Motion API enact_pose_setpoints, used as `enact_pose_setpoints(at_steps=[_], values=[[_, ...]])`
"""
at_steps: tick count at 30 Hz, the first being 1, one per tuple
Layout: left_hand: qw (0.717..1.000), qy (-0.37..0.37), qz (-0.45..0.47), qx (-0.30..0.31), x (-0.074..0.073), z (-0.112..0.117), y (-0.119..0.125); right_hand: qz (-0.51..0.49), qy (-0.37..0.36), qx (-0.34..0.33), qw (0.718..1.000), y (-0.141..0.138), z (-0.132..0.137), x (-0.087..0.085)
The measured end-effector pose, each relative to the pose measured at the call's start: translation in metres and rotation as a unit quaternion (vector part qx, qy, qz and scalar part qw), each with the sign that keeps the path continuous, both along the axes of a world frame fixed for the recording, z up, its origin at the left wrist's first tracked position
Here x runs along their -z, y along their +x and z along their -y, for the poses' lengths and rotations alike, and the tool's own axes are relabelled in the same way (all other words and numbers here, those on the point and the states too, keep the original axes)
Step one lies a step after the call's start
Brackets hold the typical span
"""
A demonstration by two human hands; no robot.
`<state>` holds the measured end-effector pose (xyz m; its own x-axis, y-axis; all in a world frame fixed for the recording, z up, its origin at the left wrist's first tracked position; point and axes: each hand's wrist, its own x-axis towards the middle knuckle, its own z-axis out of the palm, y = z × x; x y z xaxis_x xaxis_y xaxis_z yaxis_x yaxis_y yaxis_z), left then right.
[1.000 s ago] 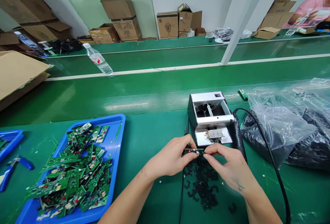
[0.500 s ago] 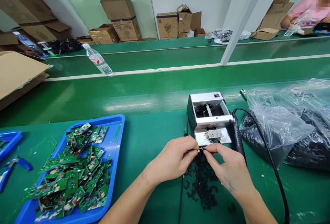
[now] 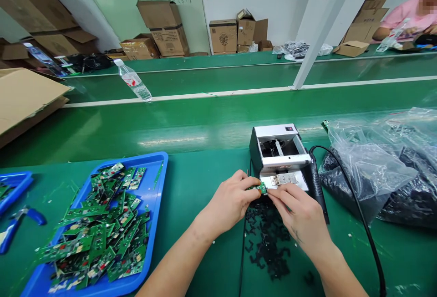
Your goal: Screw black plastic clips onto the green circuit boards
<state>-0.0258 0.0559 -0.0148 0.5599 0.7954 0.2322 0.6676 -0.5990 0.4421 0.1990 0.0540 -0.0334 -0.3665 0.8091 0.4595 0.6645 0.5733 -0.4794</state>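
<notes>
Your left hand (image 3: 228, 206) and right hand (image 3: 300, 217) pinch a small green circuit board (image 3: 258, 188) just before a silver machine (image 3: 276, 151), its edges partly hidden by your fingers (image 3: 252, 182). Black pieces (image 3: 266, 242) lie on the bench (image 3: 191, 187) below; a blue tray (image 3: 160, 169) of boards sits left.

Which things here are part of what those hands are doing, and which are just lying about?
Used: left hand, right hand, small green circuit board, silver benchtop machine, blue tray of circuit boards

Lying about: blue-handled pliers, water bottle, cardboard boxes
</notes>
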Motion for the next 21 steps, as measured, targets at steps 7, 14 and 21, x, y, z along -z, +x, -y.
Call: enact_pose_setpoints(at_steps=[7, 14, 21], values=[[1.0, 0.003, -0.005, -0.001, 0.006, -0.002, 0.004, 0.041, -0.24, 0.342, 0.908, 0.082, -0.046, 0.004], [1.0, 0.01, -0.02, -0.017, 0.009, -0.002, 0.009, -0.14, -0.296, 0.249, 0.911, 0.087, -0.068, 0.026], [0.999, 0.006, -0.044, -0.013, 0.003, -0.003, 0.01, -0.576, -0.264, 0.033, 0.773, 0.096, -0.046, -0.038]])
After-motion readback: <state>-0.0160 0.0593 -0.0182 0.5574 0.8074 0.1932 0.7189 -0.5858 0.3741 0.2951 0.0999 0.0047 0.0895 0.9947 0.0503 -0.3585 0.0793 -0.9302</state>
